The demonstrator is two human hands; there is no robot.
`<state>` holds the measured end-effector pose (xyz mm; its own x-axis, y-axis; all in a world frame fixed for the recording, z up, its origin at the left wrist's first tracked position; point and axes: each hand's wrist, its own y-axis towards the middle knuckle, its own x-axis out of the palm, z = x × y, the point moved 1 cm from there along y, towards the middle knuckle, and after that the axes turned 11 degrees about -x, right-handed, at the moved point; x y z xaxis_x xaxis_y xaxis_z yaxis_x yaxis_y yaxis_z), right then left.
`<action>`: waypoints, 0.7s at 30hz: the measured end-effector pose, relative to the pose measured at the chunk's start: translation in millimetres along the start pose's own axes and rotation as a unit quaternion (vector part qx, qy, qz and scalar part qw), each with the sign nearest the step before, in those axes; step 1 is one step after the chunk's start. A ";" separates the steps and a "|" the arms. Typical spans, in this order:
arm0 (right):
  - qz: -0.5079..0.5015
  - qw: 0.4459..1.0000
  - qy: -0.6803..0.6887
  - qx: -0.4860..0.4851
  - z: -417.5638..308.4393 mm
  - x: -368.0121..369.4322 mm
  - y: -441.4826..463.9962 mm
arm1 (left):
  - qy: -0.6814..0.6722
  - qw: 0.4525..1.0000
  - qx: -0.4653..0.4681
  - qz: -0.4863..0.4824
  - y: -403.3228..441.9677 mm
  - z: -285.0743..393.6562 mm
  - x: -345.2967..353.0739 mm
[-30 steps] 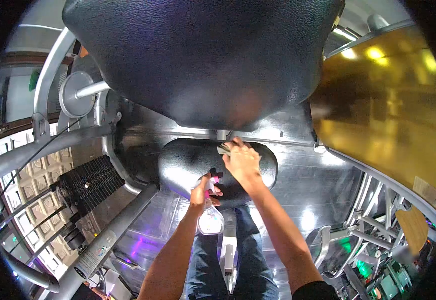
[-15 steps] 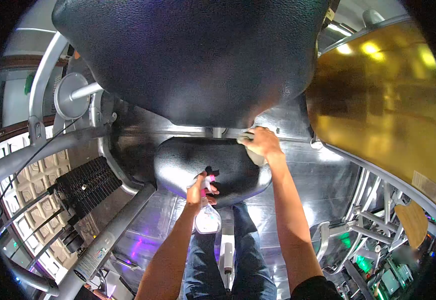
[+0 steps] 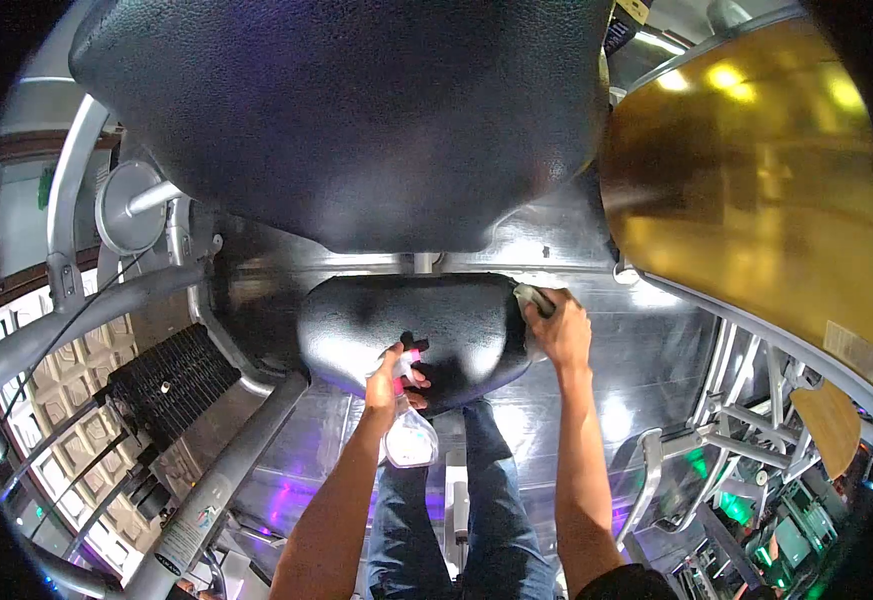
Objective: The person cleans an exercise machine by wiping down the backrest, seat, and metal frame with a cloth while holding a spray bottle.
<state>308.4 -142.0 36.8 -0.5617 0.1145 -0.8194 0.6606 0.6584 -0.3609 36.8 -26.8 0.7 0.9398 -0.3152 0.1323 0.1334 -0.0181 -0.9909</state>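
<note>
My left hand (image 3: 388, 380) is wrapped round the neck of a clear spray bottle (image 3: 411, 442) with a pink and black spray head. The bottle is held in front of a black padded seat (image 3: 406, 318), whose surface shines on the left. At the right end of that seat, my right hand (image 3: 562, 328) grips a pale cloth (image 3: 536, 300) pressed against the edge. Part of the cloth is hidden behind the fingers. Above the seat looms a large black padded backrest (image 3: 356, 130) with a grained surface.
A shiny gold panel (image 3: 746, 200) stands at the right. Grey metal tubing (image 3: 226, 465) and a black weight stack (image 3: 171, 383) are on the left. Silver frames (image 3: 756, 440) and a wooden piece (image 3: 824, 428) lie to the lower right. My jeans (image 3: 501, 500) show below.
My right hand has moved with the cloth from the seat's back edge rightward and down to its right end. My left hand still holds the bottle in about the same place.
</note>
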 end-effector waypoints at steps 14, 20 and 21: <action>-0.091 0.984 -0.038 -0.148 -60.9 21.1 -9.5 | 0.012 1.000 0.005 0.010 -2.9 1.9 2.9; -0.030 0.997 -0.004 -0.065 -17.7 -3.8 -19.5 | 0.023 0.999 -0.006 0.037 -9.1 5.2 7.6; -0.017 0.999 0.022 -0.019 -13.1 -5.7 -16.7 | 0.026 0.999 0.000 0.037 -7.5 4.4 6.1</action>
<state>294.0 -143.9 53.3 -0.6054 0.1230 -0.7864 0.6212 0.6907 -0.3701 43.0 -24.4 9.1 0.9294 -0.3648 0.0563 0.0631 0.0068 -0.9980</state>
